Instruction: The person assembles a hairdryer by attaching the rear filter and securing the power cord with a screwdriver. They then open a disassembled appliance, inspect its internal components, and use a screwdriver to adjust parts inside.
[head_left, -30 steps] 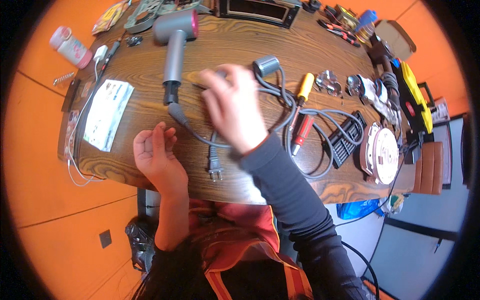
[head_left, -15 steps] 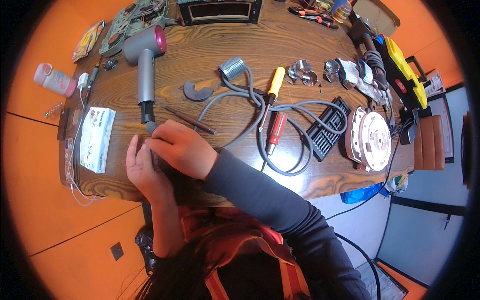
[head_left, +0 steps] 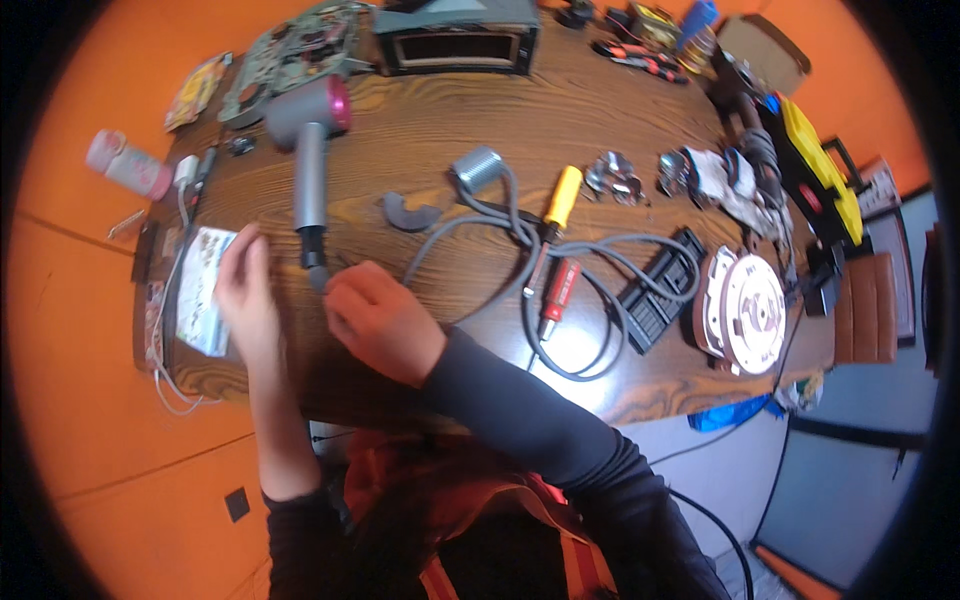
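Observation:
A grey hair dryer (head_left: pixel 311 180) with a magenta rim lies on the wooden table, its handle pointing toward me. From the handle's dark end a short piece of grey cord (head_left: pixel 318 278) leads to the fingertips of my right hand (head_left: pixel 385 325). That hand is closed on the cord, though its fingers hide the grip itself. My left hand (head_left: pixel 245 285) is raised beside the white tissue pack (head_left: pixel 203 295), fingers apart and somewhat blurred, nothing visible in it. A curved dark grey piece (head_left: pixel 410 213) and a perforated metal cylinder (head_left: pixel 478 168) lie farther off.
Looped grey cable surrounds a yellow-handled screwdriver (head_left: pixel 564 195) and a red-handled one (head_left: pixel 563 290). Right of them are a black bit case (head_left: pixel 655 305), a round white part (head_left: pixel 752 310), gloves (head_left: pixel 720 180) and a yellow-and-black case (head_left: pixel 825 165). A bottle (head_left: pixel 130 165) stands left.
My left hand has pulled away from my right, moving left toward the tissue pack. My right hand stays by the cord. The brown rod beside it can no longer be made out. The view has shifted slightly.

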A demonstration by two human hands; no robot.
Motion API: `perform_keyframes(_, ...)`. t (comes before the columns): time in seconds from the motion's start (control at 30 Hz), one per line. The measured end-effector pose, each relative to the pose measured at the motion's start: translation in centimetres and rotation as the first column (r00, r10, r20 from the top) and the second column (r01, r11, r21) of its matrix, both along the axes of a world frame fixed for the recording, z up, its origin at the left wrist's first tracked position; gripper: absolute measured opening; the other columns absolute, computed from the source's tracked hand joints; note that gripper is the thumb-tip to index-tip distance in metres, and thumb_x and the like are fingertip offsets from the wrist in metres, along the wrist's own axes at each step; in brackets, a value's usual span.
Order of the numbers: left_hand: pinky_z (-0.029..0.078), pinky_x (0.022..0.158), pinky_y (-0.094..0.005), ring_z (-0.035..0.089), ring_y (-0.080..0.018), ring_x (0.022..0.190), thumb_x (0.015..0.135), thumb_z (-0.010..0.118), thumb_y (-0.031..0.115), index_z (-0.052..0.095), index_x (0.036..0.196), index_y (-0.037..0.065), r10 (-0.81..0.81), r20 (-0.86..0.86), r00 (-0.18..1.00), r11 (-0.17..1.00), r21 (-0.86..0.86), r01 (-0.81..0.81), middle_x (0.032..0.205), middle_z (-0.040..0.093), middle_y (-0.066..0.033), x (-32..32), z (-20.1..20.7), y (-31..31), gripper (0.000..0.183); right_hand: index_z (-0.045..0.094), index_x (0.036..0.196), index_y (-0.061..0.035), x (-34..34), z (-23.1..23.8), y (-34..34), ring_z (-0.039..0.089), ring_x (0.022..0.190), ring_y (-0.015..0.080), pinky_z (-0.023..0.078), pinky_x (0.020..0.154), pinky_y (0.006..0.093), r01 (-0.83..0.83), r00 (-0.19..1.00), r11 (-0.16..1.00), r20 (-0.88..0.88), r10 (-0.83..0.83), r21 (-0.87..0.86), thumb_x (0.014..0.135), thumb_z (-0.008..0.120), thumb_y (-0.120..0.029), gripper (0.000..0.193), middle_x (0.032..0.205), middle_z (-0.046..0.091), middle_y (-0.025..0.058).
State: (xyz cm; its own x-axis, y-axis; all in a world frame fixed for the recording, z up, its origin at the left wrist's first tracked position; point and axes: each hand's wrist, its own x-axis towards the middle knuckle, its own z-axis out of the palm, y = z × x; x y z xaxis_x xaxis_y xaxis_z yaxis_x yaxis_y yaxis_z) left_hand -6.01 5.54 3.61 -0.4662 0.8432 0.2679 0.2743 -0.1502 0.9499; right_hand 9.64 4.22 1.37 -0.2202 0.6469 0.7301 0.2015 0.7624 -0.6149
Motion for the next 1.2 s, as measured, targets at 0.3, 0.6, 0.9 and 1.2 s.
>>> perform_keyframes(0.3, 0.049, 0.072, -0.0375, 0.064, -0.0290, 0.078, 0.068, 0.066, 0.056, 0.058, 0.099, -0.012, -0.311, -0.435, 0.845, 0.902, -0.416, 0.118, 0.083, 0.063, -0.0241, -1.5, -1.9, 11.0, 0.075, 0.060, 0.091, -0.0011, 0.3, 1.1, -0.1, 0.054, 0.078, 0.0295, 0.047, 0.068, 0.0352, -0.049, 0.999, 0.993, -0.009, 0.049, -0.112, 0.068, 0.061, 0.006, 0.024, 0.082, 0.054, 0.0124)
perform_keyframes(0.6, 0.051, 0.061, -0.0321, 0.064, -0.0232, 0.070, 0.084, 0.059, 0.032, 0.053, 0.098, -0.006, -0.373, 0.252, 0.893, 0.888, -0.181, 0.422, 0.090, 0.063, -0.0181, -1.7, -2.3, 10.0, 0.042, 0.060, 0.091, 0.0018, 0.8, 1.9, 0.0, 0.055, 0.080, 0.0283, 0.047, 0.071, 0.0337, -0.040, 0.995, 0.996, 0.091, 0.047, -0.085, 0.071, 0.060, 0.007, 0.020, 0.086, 0.055, 0.0127)
perform_keyframes(0.9, 0.049, 0.075, -0.0340, 0.054, -0.0186, 0.086, 0.094, 0.041, 0.038, 0.037, 0.117, -0.002, -0.707, 0.666, 0.239, 0.691, 0.577, 0.434, 0.102, 0.051, -0.0112, -4.1, 1.4, 8.7, 0.046, 0.063, 0.091, 0.0023, 2.3, 4.2, -1.1, 0.058, 0.078, 0.0260, 0.050, 0.069, 0.0318, 0.015, 1.000, 0.987, 0.014, -0.018, 0.159, 0.063, 0.064, 0.012, 0.029, 0.092, 0.061, 0.0126)
perform_keyframes(1.2, 0.040, 0.069, -0.0280, 0.041, -0.0121, 0.076, 0.094, 0.038, 0.041, 0.028, 0.134, -0.001, -0.767, 0.513, -0.385, 0.416, 0.855, 0.311, 0.094, 0.041, -0.0035, -6.0, 1.6, 9.0, 0.059, 0.060, 0.107, -0.0009, 3.2, 4.6, -0.9, 0.057, 0.080, 0.0272, 0.049, 0.071, 0.0333, 0.180, 0.973, 0.970, 0.119, -0.200, 0.161, 0.064, 0.058, 0.015, 0.046, 0.091, 0.060, 0.0127)
